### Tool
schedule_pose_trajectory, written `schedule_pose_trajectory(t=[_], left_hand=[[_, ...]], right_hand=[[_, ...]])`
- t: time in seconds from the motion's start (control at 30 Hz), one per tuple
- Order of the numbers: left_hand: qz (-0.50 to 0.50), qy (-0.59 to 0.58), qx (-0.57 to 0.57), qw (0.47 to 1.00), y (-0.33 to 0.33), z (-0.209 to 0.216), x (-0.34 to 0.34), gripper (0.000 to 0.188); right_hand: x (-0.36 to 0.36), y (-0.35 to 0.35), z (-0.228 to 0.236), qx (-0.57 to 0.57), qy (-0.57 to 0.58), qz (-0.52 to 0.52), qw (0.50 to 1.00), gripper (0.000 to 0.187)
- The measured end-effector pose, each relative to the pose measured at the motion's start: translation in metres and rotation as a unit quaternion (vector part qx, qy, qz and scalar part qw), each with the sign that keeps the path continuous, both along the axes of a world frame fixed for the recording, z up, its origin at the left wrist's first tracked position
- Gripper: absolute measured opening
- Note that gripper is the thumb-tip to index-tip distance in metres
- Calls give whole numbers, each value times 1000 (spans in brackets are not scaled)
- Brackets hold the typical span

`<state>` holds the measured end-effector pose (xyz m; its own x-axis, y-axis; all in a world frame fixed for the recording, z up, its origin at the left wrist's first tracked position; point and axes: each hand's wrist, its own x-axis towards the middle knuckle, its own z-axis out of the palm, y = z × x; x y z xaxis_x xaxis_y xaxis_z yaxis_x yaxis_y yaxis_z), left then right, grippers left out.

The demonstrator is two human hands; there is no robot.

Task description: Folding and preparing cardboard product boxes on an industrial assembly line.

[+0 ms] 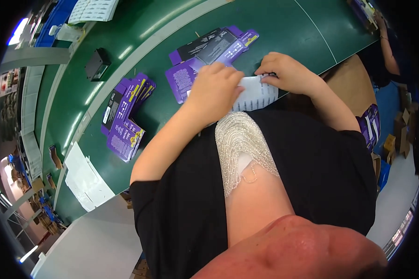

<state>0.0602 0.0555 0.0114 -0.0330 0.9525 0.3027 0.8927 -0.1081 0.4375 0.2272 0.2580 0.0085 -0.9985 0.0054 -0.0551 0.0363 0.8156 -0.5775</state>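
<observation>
A white sheet with rows of small printed labels (pixel 253 97) lies at the table edge close to my body, its near part curving over the edge. My left hand (pixel 216 90) has its fingers curled over the sheet's left part, thumb against it. At the sheet's far right edge, my right hand (pixel 288 72) pinches it between thumb and bent fingers. Just beyond my left hand, flat purple and black cartons (pixel 178 79) lie spread out, partly covered by that hand. What is under my left palm stays hidden.
Left of my left forearm sits a stack of flattened purple cartons (pixel 125 116). Farther left are a small black box (pixel 97 64) and white sheets (pixel 84 179) on the green table (pixel 284 28). Another person's arm (pixel 387 51) reaches toward a carton at the far right.
</observation>
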Motion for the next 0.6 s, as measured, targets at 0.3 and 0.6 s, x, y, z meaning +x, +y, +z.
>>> schedule_pose_trajectory(t=[0.3,0.6], left_hand=[[-3,69,-85,994,36,-29,14,10],[26,-1,7,1000,34,-28,13,8]], right_hand=[[15,-10,-13,99,193,42,975,24],[4,-8,-6,-5,131,-64,989,20]])
